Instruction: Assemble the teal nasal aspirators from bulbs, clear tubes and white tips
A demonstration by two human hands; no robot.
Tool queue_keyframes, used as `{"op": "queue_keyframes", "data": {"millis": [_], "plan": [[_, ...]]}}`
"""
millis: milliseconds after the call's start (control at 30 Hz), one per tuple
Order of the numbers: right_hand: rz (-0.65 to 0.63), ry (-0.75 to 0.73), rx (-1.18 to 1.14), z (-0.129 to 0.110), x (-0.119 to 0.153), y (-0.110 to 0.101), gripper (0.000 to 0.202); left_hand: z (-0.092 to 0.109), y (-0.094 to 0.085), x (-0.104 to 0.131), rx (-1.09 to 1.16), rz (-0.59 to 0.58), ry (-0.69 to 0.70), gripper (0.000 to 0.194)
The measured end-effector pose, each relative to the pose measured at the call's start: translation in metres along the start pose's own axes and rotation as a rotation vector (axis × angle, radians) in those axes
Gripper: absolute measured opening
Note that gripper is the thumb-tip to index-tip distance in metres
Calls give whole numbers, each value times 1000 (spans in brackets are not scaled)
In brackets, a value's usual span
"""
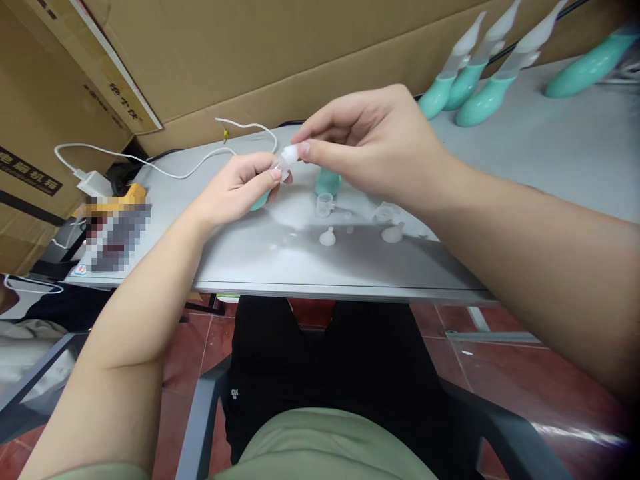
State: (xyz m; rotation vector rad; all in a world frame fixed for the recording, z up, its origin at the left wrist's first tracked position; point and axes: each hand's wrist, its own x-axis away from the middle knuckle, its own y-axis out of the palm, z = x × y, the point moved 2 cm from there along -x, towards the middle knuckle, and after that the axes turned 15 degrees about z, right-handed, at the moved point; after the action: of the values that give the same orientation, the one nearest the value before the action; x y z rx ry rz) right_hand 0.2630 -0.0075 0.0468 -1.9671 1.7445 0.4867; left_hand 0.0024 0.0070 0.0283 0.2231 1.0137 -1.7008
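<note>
My left hand [237,188] is closed around a nasal aspirator; its teal bulb [261,200] shows below the fingers, and a clear section [281,171] rises above them. At the top of that section, the thumb and fingers of my right hand [373,143] pinch a small white translucent piece [289,155]. Whether this piece is fully seated cannot be made out. Beneath my right hand lies another teal bulb [329,182], with a clear collar [325,205] in front of it. Two white soft tips [327,237] and a second clear part [385,213] rest nearer the table's front edge.
Several teal aspirators with long white nozzles [495,73] stand at the back right, beside a lone teal bulb [590,67]. A white cable [185,175] and charger [95,183] lie left. Cardboard [260,53] walls the back. Another person's sleeve [30,353] shows at lower left.
</note>
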Motion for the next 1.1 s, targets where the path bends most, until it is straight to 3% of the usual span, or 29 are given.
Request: {"op": "queue_keyframes", "data": {"millis": [200,333,467,667,1100], "plan": [[-29,0,100,-3,0,-5,20,7,3,3,84,-28,-112,71],[-91,-38,168,-3,0,-8,9,11,5,6,20,-22,-47,60],[-125,-68,235,-3,-1,-10,11,14,6,8,-103,-18,32,43],[-123,-84,221,-1,-1,-8,11,19,5,7,-251,-1,160,35],[-123,-122,279,0,-1,-6,11,23,6,8,-320,12,163,35]]}}
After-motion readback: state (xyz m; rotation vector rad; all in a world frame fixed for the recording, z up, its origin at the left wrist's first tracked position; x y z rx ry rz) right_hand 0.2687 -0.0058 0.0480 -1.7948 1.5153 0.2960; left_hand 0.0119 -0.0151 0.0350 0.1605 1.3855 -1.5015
